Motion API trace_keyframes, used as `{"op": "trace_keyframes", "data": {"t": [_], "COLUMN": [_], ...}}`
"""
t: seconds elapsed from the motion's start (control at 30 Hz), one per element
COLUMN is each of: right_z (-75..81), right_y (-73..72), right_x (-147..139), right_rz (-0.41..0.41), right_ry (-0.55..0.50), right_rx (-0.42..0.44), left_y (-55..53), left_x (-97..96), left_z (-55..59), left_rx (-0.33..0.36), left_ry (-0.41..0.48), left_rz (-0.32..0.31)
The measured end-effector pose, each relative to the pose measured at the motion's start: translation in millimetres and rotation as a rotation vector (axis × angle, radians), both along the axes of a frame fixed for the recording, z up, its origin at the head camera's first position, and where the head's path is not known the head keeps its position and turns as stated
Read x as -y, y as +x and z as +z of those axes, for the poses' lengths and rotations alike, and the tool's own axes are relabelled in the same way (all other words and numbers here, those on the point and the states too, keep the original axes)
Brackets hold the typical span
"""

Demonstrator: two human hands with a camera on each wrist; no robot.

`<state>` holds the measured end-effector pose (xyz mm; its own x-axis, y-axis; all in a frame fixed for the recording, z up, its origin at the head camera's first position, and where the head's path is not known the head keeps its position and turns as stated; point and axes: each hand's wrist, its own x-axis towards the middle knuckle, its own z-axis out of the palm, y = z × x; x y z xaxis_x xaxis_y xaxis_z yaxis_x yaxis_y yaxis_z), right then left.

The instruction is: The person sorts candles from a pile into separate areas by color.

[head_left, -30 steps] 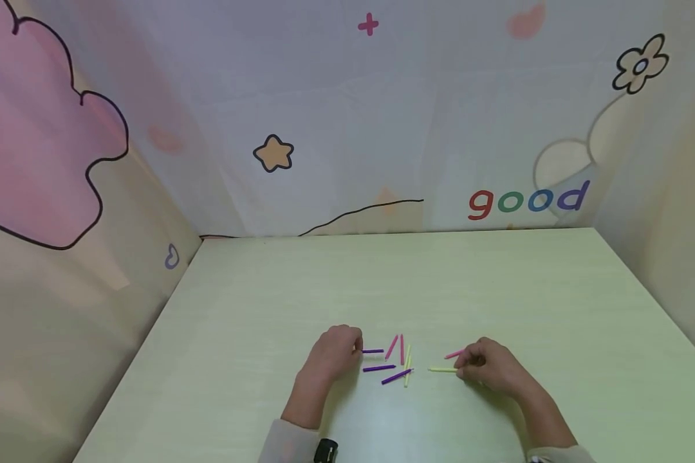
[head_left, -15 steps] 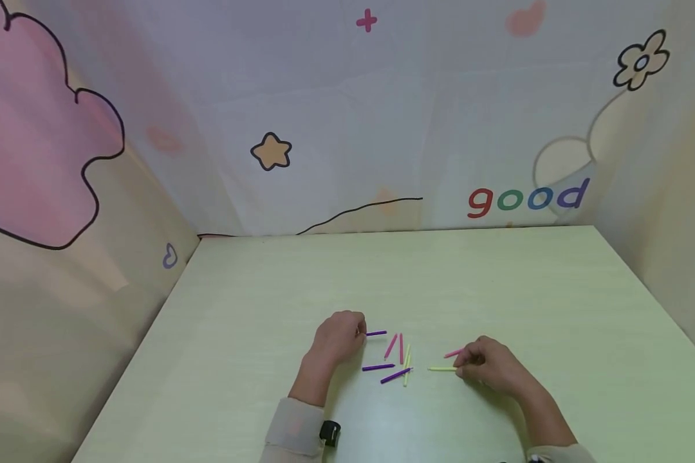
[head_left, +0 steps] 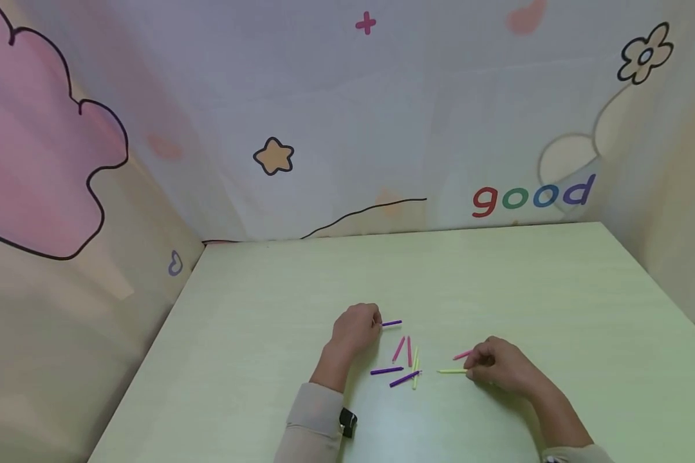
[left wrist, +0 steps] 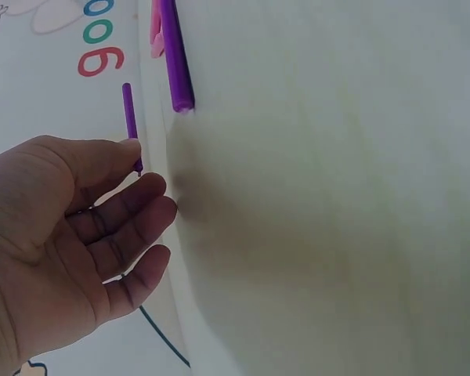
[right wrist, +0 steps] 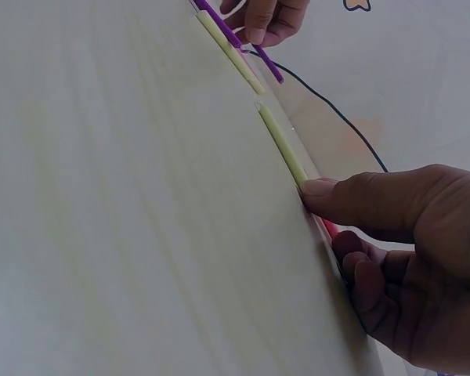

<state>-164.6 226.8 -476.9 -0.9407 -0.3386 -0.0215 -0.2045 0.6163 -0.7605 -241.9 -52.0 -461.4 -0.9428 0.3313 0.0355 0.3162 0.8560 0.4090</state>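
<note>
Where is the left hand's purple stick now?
In the head view, the purple stick is slightly right of centre, jutting from the left hand, just above the two pink sticks in frame.

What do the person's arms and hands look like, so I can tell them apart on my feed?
Both the left hand and right hand are ungloved. The left sleeve is pale beige, with a crosswise fold or seam and a small black object at its inner side. The right sleeve is similarly pale, mostly cropped.
</note>
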Motion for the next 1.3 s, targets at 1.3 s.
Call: {"op": "trace_keyframes", "data": {"t": [1.3], "right_z": [2.4], "right_y": [-4.0], "right_x": [-0.7], "right_rz": [0.033], "right_ry": [-0.021], "right_rx": [-0.015], "left_y": [-69.8], "left_x": [-42.4], "left_z": [-6.7], "left_rx": [0.046], "left_ry": [-0.033], "left_rz": [0.149]}}
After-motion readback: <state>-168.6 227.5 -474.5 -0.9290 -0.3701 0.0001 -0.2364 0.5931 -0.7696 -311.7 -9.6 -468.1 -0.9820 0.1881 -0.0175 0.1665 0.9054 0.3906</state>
